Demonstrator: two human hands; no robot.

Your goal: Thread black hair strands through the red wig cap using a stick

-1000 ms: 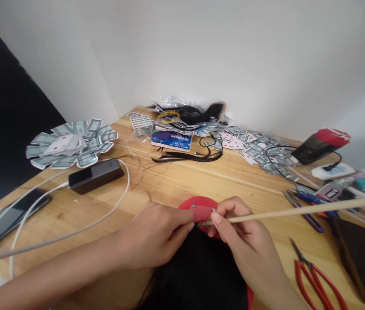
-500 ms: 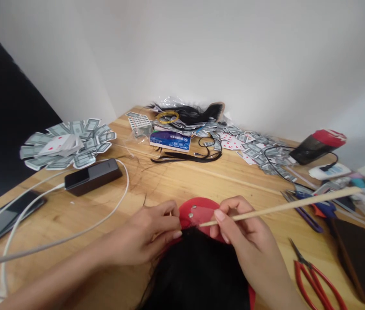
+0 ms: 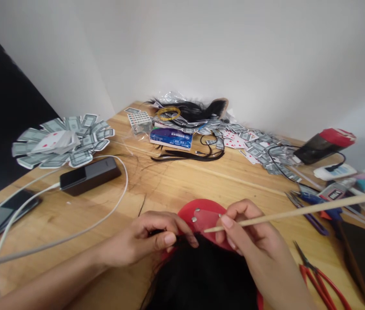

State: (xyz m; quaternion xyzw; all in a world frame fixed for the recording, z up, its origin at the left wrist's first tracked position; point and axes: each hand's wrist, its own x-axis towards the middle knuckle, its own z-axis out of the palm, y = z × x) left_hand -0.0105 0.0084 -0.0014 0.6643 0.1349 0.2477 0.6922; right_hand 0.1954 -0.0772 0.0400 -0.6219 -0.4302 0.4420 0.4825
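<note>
**Both hands working at a red base with black hair**

The left hand (image 3: 146, 241) is pinching black hair (image 3: 202, 275) at the near edge of the red studded base (image 3: 206, 213), which is lying on the wooden table (image 3: 182, 181) directly before the person. The right hand (image 3: 253, 245) is gripping a thin wooden stick (image 3: 298, 211), its tip pointing onto the base beside the hair. Red-handled pliers (image 3: 324, 284) are lying near the right hand.
</note>
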